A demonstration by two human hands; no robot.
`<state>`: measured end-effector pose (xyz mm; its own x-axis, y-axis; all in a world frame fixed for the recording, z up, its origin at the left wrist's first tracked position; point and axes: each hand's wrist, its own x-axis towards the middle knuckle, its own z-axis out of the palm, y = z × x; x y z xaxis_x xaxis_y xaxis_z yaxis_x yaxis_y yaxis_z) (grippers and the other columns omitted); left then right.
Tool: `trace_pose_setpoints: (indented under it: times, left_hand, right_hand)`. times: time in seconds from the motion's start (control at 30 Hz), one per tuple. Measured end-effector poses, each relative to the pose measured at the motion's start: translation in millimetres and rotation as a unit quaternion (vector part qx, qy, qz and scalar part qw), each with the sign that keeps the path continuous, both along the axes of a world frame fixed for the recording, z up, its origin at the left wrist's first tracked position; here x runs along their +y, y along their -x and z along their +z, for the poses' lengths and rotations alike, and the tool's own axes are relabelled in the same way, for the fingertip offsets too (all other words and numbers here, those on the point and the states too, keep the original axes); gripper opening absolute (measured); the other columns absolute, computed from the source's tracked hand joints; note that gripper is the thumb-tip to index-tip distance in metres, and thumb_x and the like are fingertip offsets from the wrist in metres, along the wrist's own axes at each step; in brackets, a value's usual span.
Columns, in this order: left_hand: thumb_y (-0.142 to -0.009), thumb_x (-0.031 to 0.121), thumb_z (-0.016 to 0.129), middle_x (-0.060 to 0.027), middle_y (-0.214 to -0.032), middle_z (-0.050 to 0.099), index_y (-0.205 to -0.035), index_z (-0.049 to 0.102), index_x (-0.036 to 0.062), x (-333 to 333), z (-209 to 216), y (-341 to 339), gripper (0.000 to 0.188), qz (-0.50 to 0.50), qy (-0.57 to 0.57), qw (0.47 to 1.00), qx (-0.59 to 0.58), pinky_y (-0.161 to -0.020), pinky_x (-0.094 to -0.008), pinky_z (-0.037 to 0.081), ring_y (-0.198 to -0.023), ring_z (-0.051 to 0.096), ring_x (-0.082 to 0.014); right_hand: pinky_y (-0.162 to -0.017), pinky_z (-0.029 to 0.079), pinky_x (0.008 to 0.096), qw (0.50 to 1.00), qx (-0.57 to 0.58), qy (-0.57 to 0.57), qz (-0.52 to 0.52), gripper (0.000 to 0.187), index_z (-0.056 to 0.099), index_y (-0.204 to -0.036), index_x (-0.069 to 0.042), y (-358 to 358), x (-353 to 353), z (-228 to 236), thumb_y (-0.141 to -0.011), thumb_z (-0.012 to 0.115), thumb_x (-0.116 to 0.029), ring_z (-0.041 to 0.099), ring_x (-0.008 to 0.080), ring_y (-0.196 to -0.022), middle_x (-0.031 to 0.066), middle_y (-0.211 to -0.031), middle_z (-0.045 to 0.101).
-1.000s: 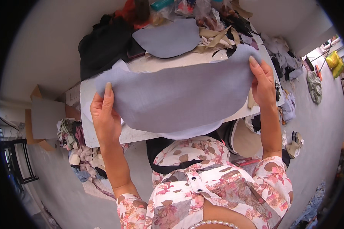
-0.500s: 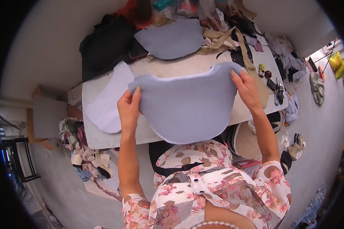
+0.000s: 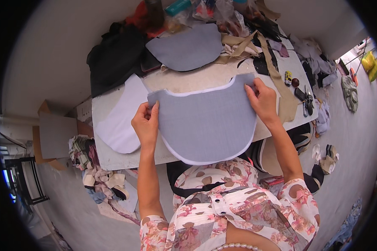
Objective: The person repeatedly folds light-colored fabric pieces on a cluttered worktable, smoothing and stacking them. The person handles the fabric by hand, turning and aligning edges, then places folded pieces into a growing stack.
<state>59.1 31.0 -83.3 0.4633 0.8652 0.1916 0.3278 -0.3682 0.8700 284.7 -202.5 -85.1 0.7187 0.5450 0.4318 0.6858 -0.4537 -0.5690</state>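
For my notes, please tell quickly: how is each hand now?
Left hand: closed, holding the blue-grey cloth by its left corner.
Right hand: closed, holding the same cloth by its right corner.

The grey piece (image 3: 205, 125) is matt, finely woven cloth. From it, the white piece (image 3: 120, 122) at nine o'clock looks smooth and matt, the heap (image 3: 113, 58) at ten dull black cloth, the bags (image 3: 227, 19) at twelve glossy plastic.

From here, the panel (image 3: 207, 127) looks plain grey-blue edged white, the cutout (image 3: 121, 119) left of it white, the heaped cloth (image 3: 113, 58) beyond it black, the blouse (image 3: 197, 217) nearer than it white (lively pink-and-brown flowers, those).
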Motion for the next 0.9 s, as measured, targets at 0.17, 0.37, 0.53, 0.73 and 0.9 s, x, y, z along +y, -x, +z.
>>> trace_pose_setpoints:
  times: [0.17,0.37,0.53,0.73,0.9]
  left_hand:
    - [-0.083,0.017,0.072,-0.0083,-0.09,0.061,-0.118,0.059,0.0026,-4,16,4,0.04,0.006,-0.132,0.989,0.069,-0.071,-0.0295,0.044,-0.08,0.057,-0.0183]
    - [-0.089,0.042,0.057,-0.018,-0.152,0.027,-0.14,0.044,0.0082,-23,16,-1,0.062,-0.216,-0.281,0.917,0.184,-0.115,-0.0515,0.009,-0.142,0.019,-0.0368]
    - [-0.087,0.042,0.059,-0.0182,-0.153,0.025,-0.141,0.043,0.0095,-24,2,-4,0.065,-0.231,-0.273,0.908,0.217,-0.115,-0.0517,0.009,-0.143,0.018,-0.0367]
    - [-0.088,0.039,0.06,-0.0185,-0.152,0.027,-0.139,0.046,0.0096,-27,1,3,0.06,-0.199,-0.235,0.945,0.111,-0.114,-0.0541,0.01,-0.143,0.019,-0.0353]
    - [-0.093,0.03,0.057,-0.0157,-0.138,0.048,-0.125,0.058,0.008,-26,-7,42,0.04,-0.07,-0.19,0.977,-0.07,-0.111,-0.0536,0.018,-0.136,0.034,-0.0368]
  right_hand:
    - [-0.075,0.049,0.0386,0.995,-0.056,0.078,-0.039,0.05,0.055,-0.124,-0.009,4,-4,23,-0.079,0.072,-0.023,0.063,0.0272,-0.095,0.0122,-0.1,0.064]
    - [-0.112,0.014,0.0569,0.966,-0.121,0.179,0.146,0.07,0.039,-0.143,-0.014,35,4,33,-0.084,0.063,-0.043,0.017,0.0399,-0.142,0.0194,-0.151,0.025]
    - [-0.114,0.01,0.0557,0.954,-0.106,0.233,0.158,0.068,0.04,-0.143,-0.014,37,6,14,-0.086,0.059,-0.046,0.015,0.0399,-0.142,0.0207,-0.152,0.023]
    - [-0.111,0.017,0.0555,0.959,-0.14,0.199,0.146,0.06,0.045,-0.137,-0.013,36,16,32,-0.085,0.063,-0.036,0.027,0.0387,-0.137,0.0202,-0.145,0.035]
    - [-0.084,0.047,0.0435,0.955,-0.129,0.016,0.267,0.022,0.064,-0.096,-0.007,87,102,97,-0.08,0.068,-0.021,0.061,0.03,-0.094,0.0128,-0.097,0.066]
